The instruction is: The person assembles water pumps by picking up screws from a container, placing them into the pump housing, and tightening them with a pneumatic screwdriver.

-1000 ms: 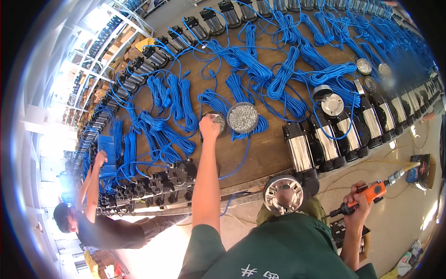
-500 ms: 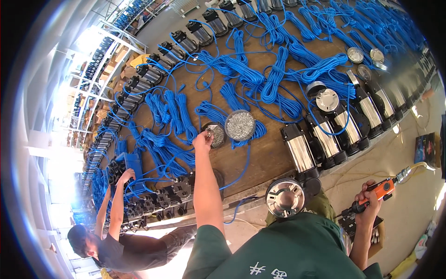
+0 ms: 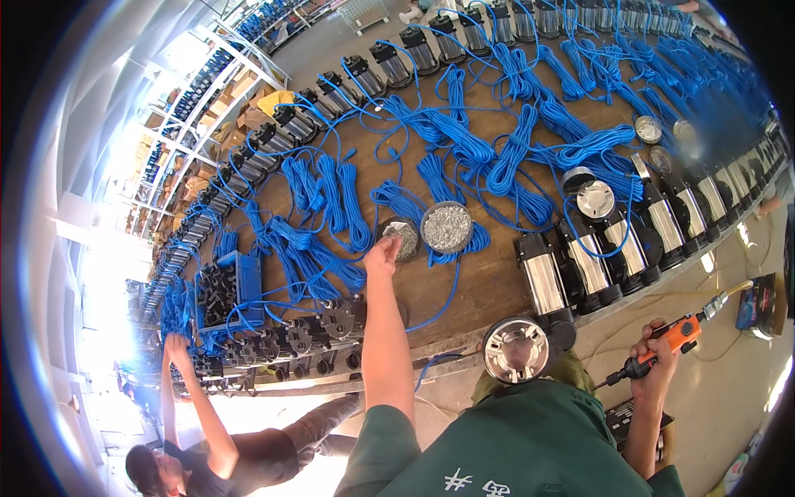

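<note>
My left hand (image 3: 382, 255) reaches over the near rim of a small dark bowl of small metal parts (image 3: 403, 235). Its fingers look drawn together; whatever they pinch is too small to make out. Touching that bowl on the right is a larger round bowl (image 3: 447, 227), heaped with small silvery parts. My right hand (image 3: 654, 364) grips an orange and black power screwdriver (image 3: 681, 335), its bit pointing left, with a hose at its rear end. Just in front of my body a pump (image 3: 515, 349) shows its round, shiny metal end with slots.
Silver and black pumps (image 3: 542, 269) line the table's near right edge. Coiled blue cables (image 3: 512, 153) cover much of the brown table (image 3: 489, 286). A co-worker (image 3: 240, 455) at the left reaches toward cables beside a blue crate (image 3: 248, 282) of black parts. A yellowish hose (image 3: 729, 290) trails at the right.
My view has shifted, so the table sits slightly further right and lower. My left hand stays at the small bowl. The co-worker's hands have moved off the blue crate toward the near left.
</note>
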Available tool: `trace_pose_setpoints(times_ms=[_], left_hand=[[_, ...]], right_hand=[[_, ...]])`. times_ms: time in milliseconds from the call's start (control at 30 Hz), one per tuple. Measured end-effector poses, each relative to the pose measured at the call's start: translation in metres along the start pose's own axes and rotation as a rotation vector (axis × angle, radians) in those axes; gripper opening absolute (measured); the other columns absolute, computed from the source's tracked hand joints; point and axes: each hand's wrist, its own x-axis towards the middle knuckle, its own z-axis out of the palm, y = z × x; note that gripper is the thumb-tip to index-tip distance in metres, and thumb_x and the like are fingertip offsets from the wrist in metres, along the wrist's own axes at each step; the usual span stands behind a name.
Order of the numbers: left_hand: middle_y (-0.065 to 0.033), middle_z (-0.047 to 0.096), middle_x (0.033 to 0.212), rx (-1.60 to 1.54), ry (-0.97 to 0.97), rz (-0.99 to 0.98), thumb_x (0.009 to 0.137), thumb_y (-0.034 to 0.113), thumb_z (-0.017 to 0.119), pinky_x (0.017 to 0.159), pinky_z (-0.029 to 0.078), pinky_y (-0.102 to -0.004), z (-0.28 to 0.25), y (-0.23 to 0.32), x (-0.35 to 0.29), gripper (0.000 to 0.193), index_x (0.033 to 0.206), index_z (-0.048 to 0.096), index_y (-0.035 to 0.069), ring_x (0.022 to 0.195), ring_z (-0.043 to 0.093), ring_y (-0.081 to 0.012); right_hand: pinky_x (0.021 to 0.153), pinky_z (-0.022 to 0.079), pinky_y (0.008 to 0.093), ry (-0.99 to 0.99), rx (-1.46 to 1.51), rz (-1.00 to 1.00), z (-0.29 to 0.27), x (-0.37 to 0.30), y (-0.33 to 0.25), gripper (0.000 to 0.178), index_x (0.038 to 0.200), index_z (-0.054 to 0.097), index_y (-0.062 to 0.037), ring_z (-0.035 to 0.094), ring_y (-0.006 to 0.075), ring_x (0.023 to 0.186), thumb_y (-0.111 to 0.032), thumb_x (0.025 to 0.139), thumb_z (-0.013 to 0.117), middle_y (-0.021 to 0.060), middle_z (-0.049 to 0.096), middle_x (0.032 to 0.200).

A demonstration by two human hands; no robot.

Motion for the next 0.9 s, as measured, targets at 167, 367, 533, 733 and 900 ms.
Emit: trace_pose_setpoints(times_ms=[167, 367, 533, 733, 900], left_hand=[[-0.0257, 0.065, 0.086, 0.329, 0.187, 0.224, 0.085, -0.011, 0.053, 0.06, 0.063, -0.0395, 0.042, 0.003, -0.043, 0.011, 0.095, 0.057, -0.015, 0.068, 0.069, -0.0325], [-0.0139, 0.067, 0.081, -0.001, -0.017, 0.165, 0.085, -0.001, 0.063, 0.064, 0.061, -0.0327, 0.017, 0.016, -0.029, 0.004, 0.087, 0.062, -0.005, 0.071, 0.068, -0.0242], [-0.0103, 0.065, 0.09, -0.315, -0.399, -0.21, 0.088, 0.0, 0.063, 0.069, 0.056, -0.0273, 0.066, 0.025, -0.187, 0.009, 0.096, 0.062, -0.003, 0.079, 0.063, -0.0169], [-0.0071, 0.06, 0.09, -0.124, -0.568, -0.282, 0.091, 0.014, 0.063, 0.056, 0.042, -0.0189, 0.08, 0.005, -0.362, 0.019, 0.103, 0.06, -0.001, 0.067, 0.05, -0.0087], [-0.0035, 0.056, 0.076, -0.154, -0.62, -0.475, 0.097, 0.025, 0.057, 0.046, 0.034, -0.0178, 0.094, -0.023, -0.407, 0.024, 0.1, 0.061, 0.001, 0.057, 0.043, -0.0067]], right_hand=[[0.058, 0.044, 0.0279, -0.006, -0.007, -0.025, 0.003, -0.001, -0.003, 0.031, 0.103, 0.051, 0.0007, 0.047, 0.0124, 0.061, -0.004, 0.073, 0.05, 0.0082, 0.053, 0.087], [0.058, 0.046, 0.028, -0.068, 0.05, -0.028, 0.016, 0.002, -0.01, 0.033, 0.106, 0.052, -0.0002, 0.048, 0.0128, 0.062, -0.005, 0.074, 0.053, 0.0091, 0.055, 0.088], [0.061, 0.047, 0.0305, -0.363, 0.183, -0.188, 0.059, -0.011, -0.043, 0.034, 0.109, 0.051, -0.002, 0.048, 0.0129, 0.061, -0.007, 0.075, 0.053, 0.0094, 0.052, 0.09], [0.063, 0.048, 0.0315, -0.753, 0.297, -0.382, 0.126, -0.035, -0.039, 0.033, 0.108, 0.048, -0.0016, 0.051, 0.014, 0.059, -0.005, 0.076, 0.053, 0.0117, 0.053, 0.089], [0.063, 0.048, 0.0319, -0.845, 0.328, -0.359, 0.149, -0.051, -0.024, 0.032, 0.106, 0.045, -0.0015, 0.052, 0.0142, 0.058, -0.003, 0.075, 0.054, 0.0127, 0.053, 0.088]])
